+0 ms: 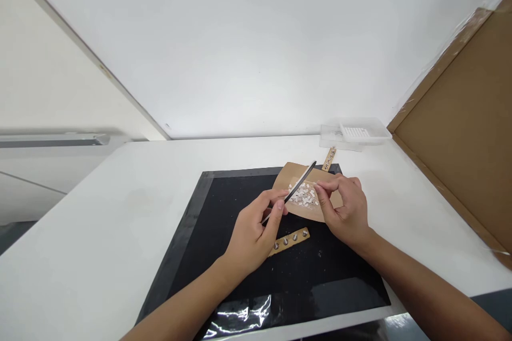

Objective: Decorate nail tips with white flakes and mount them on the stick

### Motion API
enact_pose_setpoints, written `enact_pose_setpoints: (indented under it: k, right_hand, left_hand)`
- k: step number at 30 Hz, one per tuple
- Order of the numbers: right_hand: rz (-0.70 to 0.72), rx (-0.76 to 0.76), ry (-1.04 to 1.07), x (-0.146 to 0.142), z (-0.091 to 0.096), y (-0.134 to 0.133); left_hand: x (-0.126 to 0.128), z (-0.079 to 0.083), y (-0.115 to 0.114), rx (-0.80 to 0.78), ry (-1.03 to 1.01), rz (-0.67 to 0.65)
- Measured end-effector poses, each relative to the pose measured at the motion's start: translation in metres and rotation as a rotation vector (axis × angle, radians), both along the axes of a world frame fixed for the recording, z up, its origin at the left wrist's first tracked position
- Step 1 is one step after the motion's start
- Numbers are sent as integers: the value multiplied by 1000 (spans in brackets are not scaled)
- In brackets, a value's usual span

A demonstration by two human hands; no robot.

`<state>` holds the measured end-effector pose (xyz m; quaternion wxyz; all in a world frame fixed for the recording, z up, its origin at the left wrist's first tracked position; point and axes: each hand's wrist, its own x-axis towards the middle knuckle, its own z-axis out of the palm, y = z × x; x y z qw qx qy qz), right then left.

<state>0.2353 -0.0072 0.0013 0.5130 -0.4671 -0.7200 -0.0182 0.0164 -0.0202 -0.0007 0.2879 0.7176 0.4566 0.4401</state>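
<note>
My left hand (258,226) is closed around a slim black tool with a pale edge (302,181), which slants up to the right; its exact kind is not clear. Across from it, my right hand (346,205) has thumb and forefinger pinched together, and anything between them is too small to name. Both hands are over a piece of brown paper (286,173) bearing many small white pieces (304,194). Just below my left hand, a wooden strip with several metal studs (295,237) lies on the black mat (224,213), partly covered by the hand.
Behind the paper, a second wooden strip with small metal parts (329,159) overlaps the mat's far edge. A clear plastic tray (376,130) with white pieces stands against the back wall. At the right leans a large cardboard panel (464,133). The mat lies on a white table (120,213).
</note>
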Motion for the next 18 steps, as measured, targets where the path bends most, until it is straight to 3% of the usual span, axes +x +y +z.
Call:
enact_pose_setpoints:
  k: [9, 13, 18]
  right_hand:
    - [7, -9, -14, 1, -2, 0]
    - [-15, -30, -22, 1, -4, 1]
    - [-57, -49, -27, 2, -6, 3]
  left_hand:
    - [-1, -4, 7, 275, 172, -42]
    - [-1, -3, 6, 281, 181, 17]
    - [0, 1, 3, 248, 96, -38]
